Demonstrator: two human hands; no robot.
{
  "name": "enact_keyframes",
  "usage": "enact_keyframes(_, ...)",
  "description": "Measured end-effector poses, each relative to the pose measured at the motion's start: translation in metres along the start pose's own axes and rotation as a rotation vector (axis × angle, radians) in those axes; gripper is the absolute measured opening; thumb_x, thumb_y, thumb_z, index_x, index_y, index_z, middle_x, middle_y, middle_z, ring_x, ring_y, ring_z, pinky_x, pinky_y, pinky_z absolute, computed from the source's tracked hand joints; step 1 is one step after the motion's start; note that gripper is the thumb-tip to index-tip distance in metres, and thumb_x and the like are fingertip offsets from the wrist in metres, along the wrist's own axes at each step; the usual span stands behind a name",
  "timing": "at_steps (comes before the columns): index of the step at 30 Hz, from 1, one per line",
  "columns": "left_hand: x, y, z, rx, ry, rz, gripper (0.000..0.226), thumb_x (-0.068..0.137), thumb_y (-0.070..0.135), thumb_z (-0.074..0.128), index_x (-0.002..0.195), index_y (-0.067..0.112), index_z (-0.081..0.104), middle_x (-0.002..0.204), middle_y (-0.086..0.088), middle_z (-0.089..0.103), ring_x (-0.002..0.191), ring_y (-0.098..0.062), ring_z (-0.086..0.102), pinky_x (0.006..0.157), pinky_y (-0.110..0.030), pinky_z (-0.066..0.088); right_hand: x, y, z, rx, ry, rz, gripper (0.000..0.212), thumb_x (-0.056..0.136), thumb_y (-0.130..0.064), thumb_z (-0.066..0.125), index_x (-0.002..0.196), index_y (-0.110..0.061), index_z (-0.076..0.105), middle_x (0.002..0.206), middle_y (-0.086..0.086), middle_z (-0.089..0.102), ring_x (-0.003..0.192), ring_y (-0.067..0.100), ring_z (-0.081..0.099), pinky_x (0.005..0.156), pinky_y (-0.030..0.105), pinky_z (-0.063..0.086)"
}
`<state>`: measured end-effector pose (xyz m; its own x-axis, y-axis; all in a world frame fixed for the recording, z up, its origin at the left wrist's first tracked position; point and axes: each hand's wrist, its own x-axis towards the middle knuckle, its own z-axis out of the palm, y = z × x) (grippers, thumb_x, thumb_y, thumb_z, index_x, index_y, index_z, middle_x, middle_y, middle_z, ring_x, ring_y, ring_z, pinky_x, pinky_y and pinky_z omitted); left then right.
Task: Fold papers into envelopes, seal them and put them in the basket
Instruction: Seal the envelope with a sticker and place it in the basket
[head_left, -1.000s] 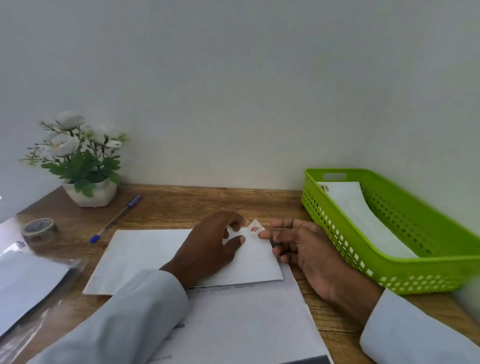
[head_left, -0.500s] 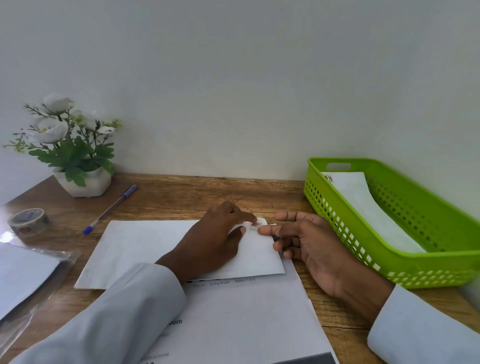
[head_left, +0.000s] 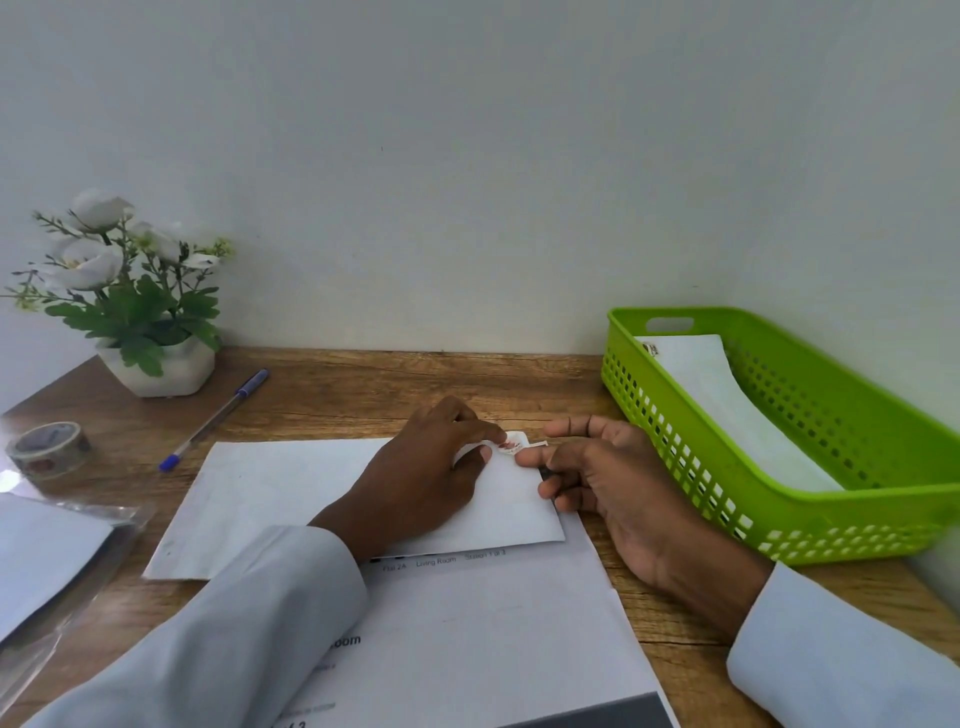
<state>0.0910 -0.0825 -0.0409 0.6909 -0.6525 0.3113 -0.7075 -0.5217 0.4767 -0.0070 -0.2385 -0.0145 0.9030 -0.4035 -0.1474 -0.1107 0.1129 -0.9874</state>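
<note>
Head view, envelope: I see a white envelope lying flat on the wooden desk, its near edge overlapping a printed sheet that lies closer to me.
Head view, sticker: a small sticker with a red mark sits at the envelope's far right corner, between the two hands.
Head view, left hand: my left hand lies on the right part of the envelope, fingers curled; forefinger and thumb meet at the sticker's left edge and seem to pinch it against the paper.
Head view, right hand: my right hand rests on the desk just right of the envelope, side-on, fingers loosely bent; one fingertip touches the sticker's right edge. I cannot tell whether it grips anything; it looks more like pressing.
Head view, basket: the green basket stands at the right against the wall, near the right hand but apart from it, with a white envelope with a small sticker lying inside.
Head view, left side: a potted plant with white flowers stands in the far left corner; a blue pen lies beside it; a tape roll sits near the left edge; a clear sleeve holding white paper lies nearer me.
Head view, sleeves: both arms wear pale sleeves.
</note>
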Motion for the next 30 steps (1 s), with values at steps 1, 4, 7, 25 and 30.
enact_keyframes(1, 0.001, 0.0, 0.0, -0.007, 0.003, 0.0, 0.027, 0.098, 0.025, 0.05, 0.119, 0.034, 0.065, 0.107, 0.011, 0.049, 0.106, -0.013, 0.041, 0.089, -0.035, 0.044, 0.0, 0.0, 0.0, -0.004, 0.002, -0.007, 0.023, 0.083, 0.006, 0.061, 0.101, -0.009, 0.062, 0.085, 0.014, 0.078, 0.047, 0.011, 0.061, 0.042, 0.021, 0.047)
enact_keyframes(4, 0.002, -0.001, 0.001, -0.038, 0.012, -0.007, 0.026, 0.099, 0.03, 0.048, 0.115, 0.032, 0.068, 0.103, 0.008, 0.051, 0.103, -0.013, 0.043, 0.087, -0.038, 0.046, -0.001, 0.002, 0.001, -0.019, 0.014, -0.03, 0.024, 0.08, 0.004, 0.067, 0.099, -0.009, 0.063, 0.086, 0.02, 0.076, 0.047, 0.013, 0.06, 0.042, 0.022, 0.047)
enact_keyframes(7, 0.005, 0.003, 0.001, -0.059, 0.028, -0.052, 0.027, 0.099, 0.039, 0.044, 0.105, 0.03, 0.069, 0.1, 0.009, 0.053, 0.102, -0.012, 0.047, 0.087, -0.041, 0.047, -0.001, 0.004, 0.002, -0.042, 0.04, -0.048, 0.023, 0.079, 0.004, 0.069, 0.098, -0.008, 0.064, 0.073, 0.016, 0.074, 0.046, 0.013, 0.06, 0.041, 0.022, 0.046)
enact_keyframes(25, 0.006, 0.002, 0.005, -0.06, 0.077, -0.084, 0.019, 0.09, 0.033, 0.063, 0.108, 0.032, 0.066, 0.102, 0.015, 0.053, 0.107, -0.011, 0.051, 0.088, -0.034, 0.047, 0.028, 0.012, -0.003, -0.838, 0.026, -0.567, 0.044, 0.082, 0.009, 0.048, 0.1, -0.018, 0.078, 0.103, -0.002, 0.063, 0.092, 0.006, 0.056, 0.072, 0.005, 0.038)
enact_keyframes(30, 0.007, 0.0, 0.005, -0.078, 0.081, -0.091, 0.02, 0.086, 0.032, 0.067, 0.106, 0.032, 0.067, 0.099, 0.015, 0.052, 0.106, -0.01, 0.052, 0.089, -0.033, 0.047, 0.033, 0.014, -0.009, -0.952, -0.01, -0.602, 0.047, 0.083, 0.009, 0.047, 0.104, -0.019, 0.078, 0.106, 0.005, 0.061, 0.103, 0.02, 0.054, 0.084, 0.028, 0.044)
